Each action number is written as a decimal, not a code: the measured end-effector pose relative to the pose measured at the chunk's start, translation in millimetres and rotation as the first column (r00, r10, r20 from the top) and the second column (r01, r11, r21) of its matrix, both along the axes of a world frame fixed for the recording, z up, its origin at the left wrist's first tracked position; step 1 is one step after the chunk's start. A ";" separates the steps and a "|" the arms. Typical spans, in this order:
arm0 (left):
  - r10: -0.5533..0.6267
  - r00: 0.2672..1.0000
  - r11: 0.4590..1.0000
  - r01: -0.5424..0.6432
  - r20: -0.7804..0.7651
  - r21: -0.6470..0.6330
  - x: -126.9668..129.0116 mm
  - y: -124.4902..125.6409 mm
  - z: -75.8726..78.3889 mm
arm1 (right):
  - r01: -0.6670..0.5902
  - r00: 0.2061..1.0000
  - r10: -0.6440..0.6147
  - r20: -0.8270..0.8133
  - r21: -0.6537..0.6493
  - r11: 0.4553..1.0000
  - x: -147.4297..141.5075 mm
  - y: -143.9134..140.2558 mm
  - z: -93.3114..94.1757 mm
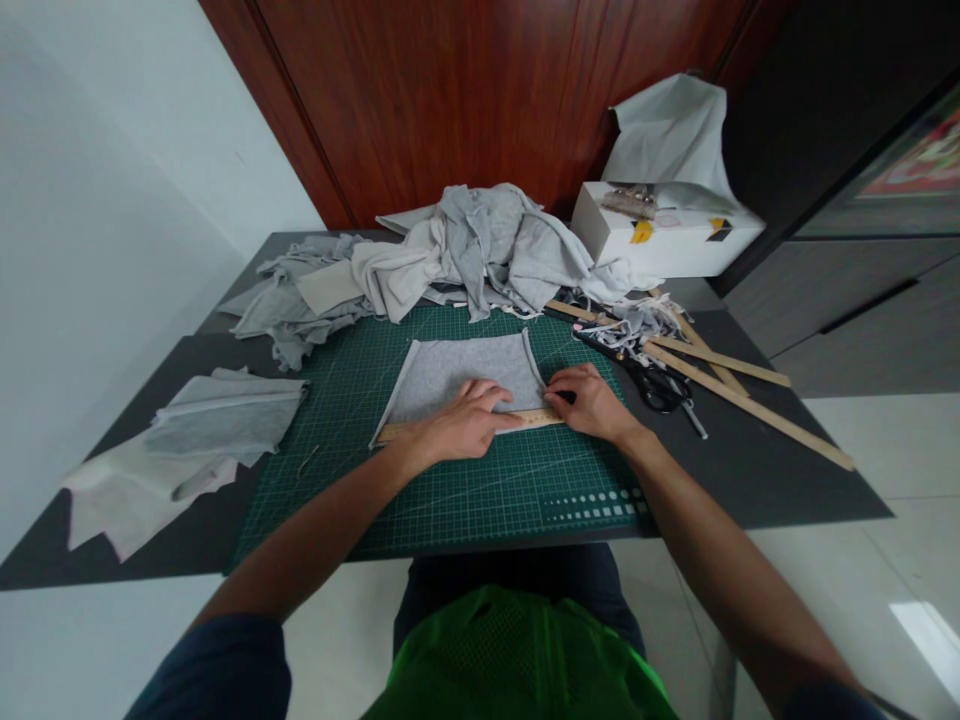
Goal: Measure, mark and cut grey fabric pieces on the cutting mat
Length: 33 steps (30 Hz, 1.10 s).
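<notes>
Grey fabric panel (461, 375) lies flat on the green cutting mat (450, 500), which covers the middle of the dark desk (787, 470) and reaches its near edge. Behind the mat, along the far edge, sits a heap of grey cloth (465, 250); a white box (667, 235) stands at the far right corner. Cut grey pieces (202, 430) lie toward the left edge. Long wooden sticks (750, 385) run diagonally toward the right edge, with black scissors (660, 385) just beside the mat. A wooden ruler (525, 420) lies across the near edge of the panel. The left hand (465, 425) presses flat on ruler and panel, its fingers spread apart. The right hand (592, 400) rests at the ruler's right end, fingers drawn together on a small dark item that cannot be identified.
</notes>
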<state>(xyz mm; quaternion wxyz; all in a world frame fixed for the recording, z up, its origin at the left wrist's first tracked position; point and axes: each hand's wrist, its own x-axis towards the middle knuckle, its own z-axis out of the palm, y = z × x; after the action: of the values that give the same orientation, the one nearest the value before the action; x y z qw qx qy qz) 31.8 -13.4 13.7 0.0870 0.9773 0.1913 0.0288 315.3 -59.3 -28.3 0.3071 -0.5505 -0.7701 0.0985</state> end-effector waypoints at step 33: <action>-0.088 0.992 0.989 0.098 -0.091 0.111 25.0 -54.0 16.6 | -0.060 0.995 0.051 -0.084 -0.103 0.993 6.6 18.2 -2.5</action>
<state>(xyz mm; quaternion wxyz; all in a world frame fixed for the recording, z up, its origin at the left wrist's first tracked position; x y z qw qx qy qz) 56.8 -67.4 30.2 0.0236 0.9888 0.1471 -0.0063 322.0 -41.0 -30.8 0.3058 -0.5398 -0.7656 0.1702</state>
